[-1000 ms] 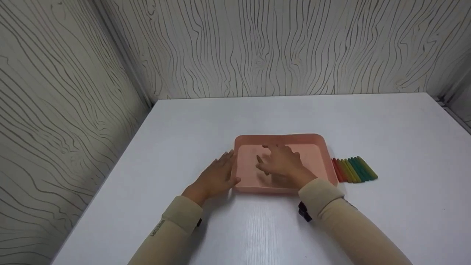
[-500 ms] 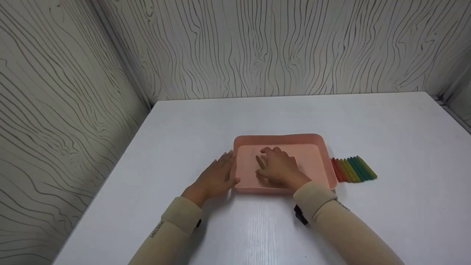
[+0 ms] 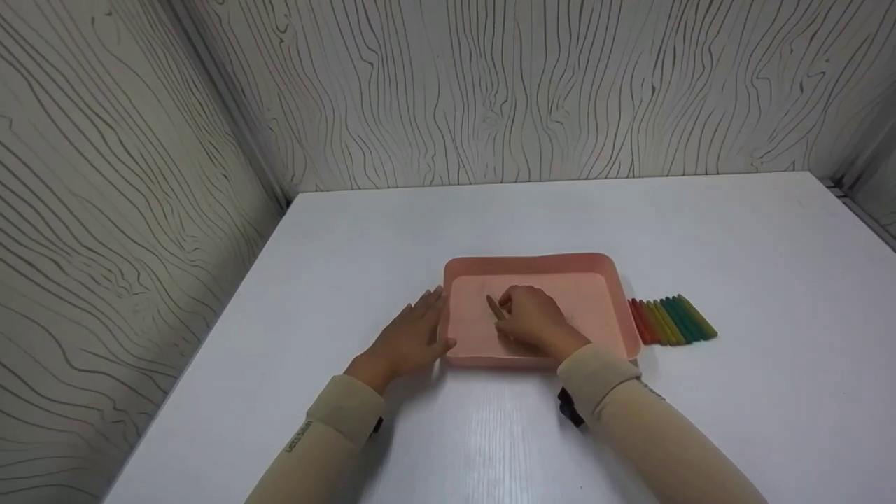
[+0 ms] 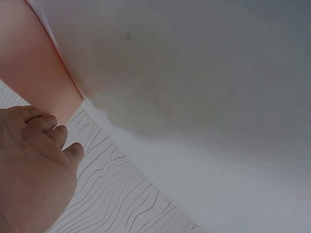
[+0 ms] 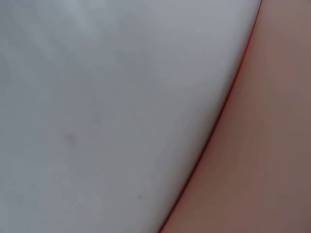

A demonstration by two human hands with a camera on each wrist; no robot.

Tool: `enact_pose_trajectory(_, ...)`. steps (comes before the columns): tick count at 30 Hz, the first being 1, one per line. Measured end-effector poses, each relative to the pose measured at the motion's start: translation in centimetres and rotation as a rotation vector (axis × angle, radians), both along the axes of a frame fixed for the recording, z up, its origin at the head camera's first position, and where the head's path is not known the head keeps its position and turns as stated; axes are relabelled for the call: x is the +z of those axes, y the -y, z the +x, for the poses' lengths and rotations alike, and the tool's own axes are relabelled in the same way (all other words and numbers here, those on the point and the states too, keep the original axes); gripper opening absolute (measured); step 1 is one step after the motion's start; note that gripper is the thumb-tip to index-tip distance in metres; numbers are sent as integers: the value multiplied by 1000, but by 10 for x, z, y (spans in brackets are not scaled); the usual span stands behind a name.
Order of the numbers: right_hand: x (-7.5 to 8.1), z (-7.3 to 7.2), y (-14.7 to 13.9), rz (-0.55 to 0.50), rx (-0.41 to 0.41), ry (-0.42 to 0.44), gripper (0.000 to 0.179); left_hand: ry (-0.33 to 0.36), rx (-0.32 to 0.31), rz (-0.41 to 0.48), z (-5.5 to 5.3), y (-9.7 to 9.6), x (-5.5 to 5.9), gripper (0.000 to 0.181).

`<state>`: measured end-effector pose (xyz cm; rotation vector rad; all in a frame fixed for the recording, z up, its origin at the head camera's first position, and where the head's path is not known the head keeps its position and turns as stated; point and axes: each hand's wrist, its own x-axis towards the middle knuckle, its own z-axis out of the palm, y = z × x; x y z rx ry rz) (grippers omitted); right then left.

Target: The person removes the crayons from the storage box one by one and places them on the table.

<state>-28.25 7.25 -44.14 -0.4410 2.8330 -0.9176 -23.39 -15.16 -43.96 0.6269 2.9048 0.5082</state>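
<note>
A shallow pink tray lies on the white table in the head view. My left hand rests against its left wall, fingers straight and thumb at the near left corner. Inside the tray is a thin brownish-olive crayon, tilted, its upper end showing. My right hand reaches over the near wall and pinches this crayon between thumb and curled fingers; its lower end is hidden. In the left wrist view the left hand lies beside the tray wall. The right wrist view shows only tray wall and table.
Several crayons in red, orange, yellow and green lie side by side just right of the tray. White tabletop surrounds it. Wood-patterned panels stand behind the table and to the left.
The right hand has lowered and drawn slightly nearer, then its spread fingers have curled in around the crayon. The left hand and the tray have hardly moved.
</note>
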Motion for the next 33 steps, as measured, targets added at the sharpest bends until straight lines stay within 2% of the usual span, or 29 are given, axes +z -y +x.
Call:
enact_pose_trajectory(6,-1,-2,-1,-55,-12,35,26,-8,-6,3,1,0,-1,74)
enact_pose_trajectory(16,-4,-4,-6,-144,-11,87,26,-6,-4,-15,0,0,-3,74)
enact_pose_trajectory(19,-4,-4,-7,-190,-12,110,27,-6,-2,-13,-1,0,-2,74)
enact_pose_trajectory(25,4,-1,-8,-351,-36,224,28,-13,1,-18,-1,-1,-3,74)
enact_pose_trajectory(28,10,-1,-10,-366,-36,221,29,-13,-6,-10,-1,0,-2,74)
enact_pose_trajectory(33,21,-4,-20,-365,4,149,30,-15,-22,7,0,2,-1,73)
